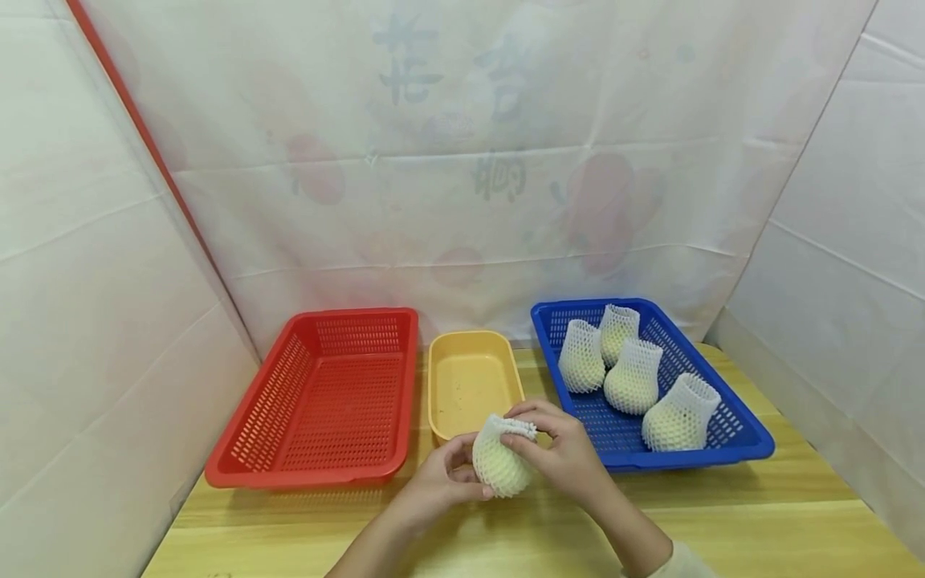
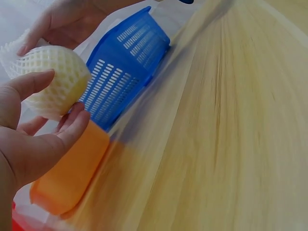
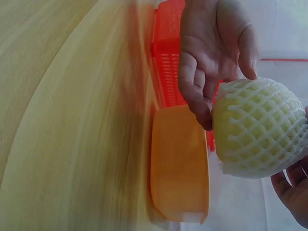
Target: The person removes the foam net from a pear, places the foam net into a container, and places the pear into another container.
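A round pale yellow fruit (image 3: 255, 127) in a white foam net sleeve is between both hands, in front of the yellow tub (image 1: 473, 385). My left hand (image 1: 451, 478) grips it from the lower left, thumb on the near side and fingers beneath. The right hand (image 1: 552, 441) pinches the sleeve's loose upper end. Bare skin of the fruit shows at the sleeve's lower opening in both wrist views. Its exact kind cannot be told. Several more sleeved fruits (image 1: 632, 381) stand in the blue basket (image 1: 614, 437) at the right.
A red slatted basket (image 1: 343, 409) stands left of the tub on the wooden table (image 1: 723, 522). Behind hangs a pale printed cloth (image 1: 448, 201), and white cloth walls close both sides. The blue basket's near edge lies just beyond the right hand.
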The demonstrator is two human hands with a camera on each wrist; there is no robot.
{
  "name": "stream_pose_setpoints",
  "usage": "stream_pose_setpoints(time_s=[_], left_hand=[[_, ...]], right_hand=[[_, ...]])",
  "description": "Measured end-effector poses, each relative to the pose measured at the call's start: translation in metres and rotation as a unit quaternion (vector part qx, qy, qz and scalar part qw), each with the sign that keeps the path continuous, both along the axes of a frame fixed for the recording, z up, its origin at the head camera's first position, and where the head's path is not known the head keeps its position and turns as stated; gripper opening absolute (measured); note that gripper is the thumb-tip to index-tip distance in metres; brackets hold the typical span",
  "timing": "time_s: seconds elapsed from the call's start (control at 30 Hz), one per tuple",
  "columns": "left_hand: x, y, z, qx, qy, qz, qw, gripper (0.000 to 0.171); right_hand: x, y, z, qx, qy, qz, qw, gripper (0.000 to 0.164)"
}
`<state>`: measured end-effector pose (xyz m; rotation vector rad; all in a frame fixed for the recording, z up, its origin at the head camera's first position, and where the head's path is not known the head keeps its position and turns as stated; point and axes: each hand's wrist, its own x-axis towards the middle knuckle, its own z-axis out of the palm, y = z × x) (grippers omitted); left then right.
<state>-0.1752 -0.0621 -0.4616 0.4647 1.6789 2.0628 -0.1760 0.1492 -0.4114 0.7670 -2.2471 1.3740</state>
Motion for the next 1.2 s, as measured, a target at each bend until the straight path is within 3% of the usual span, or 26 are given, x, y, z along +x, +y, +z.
stream_pose_setpoints(time_s=[0.2, 0.37, 0.5, 0.63, 0.93, 1.2], left_hand=[[0.006, -0.010, 0.008, -0.070, 0.032, -0.001, 0.9970, 0.075], [0.007, -0.015, 0.013, -0.125, 0.080, 0.020, 0.9888, 0.084], [0.006, -0.012, 0.014, -0.118, 0.111, 0.035, 0.9862, 0.090], [0.006, -0.007, 0.012, -0.100, 0.129, 0.038, 0.9858, 0.083], [0.007, -0.005, 0.009, -0.109, 0.137, 0.042, 0.9836, 0.071], [0.013, -0.006, 0.002, -0.133, 0.113, 0.046, 0.9836, 0.077]], right_hand=[[0.005, -0.008, 0.007, -0.005, 0.011, 0.012, 1.000, 0.015], [0.000, -0.007, -0.003, 0.000, 0.001, 0.017, 1.000, 0.016], [-0.005, -0.006, -0.010, 0.000, -0.016, 0.034, 0.999, 0.013], [-0.005, -0.007, -0.013, 0.001, -0.036, 0.047, 0.998, 0.009], [-0.004, -0.010, -0.015, 0.006, -0.053, 0.036, 0.998, 0.008], [0.003, -0.012, -0.022, 0.011, -0.144, 0.065, 0.987, 0.013]])
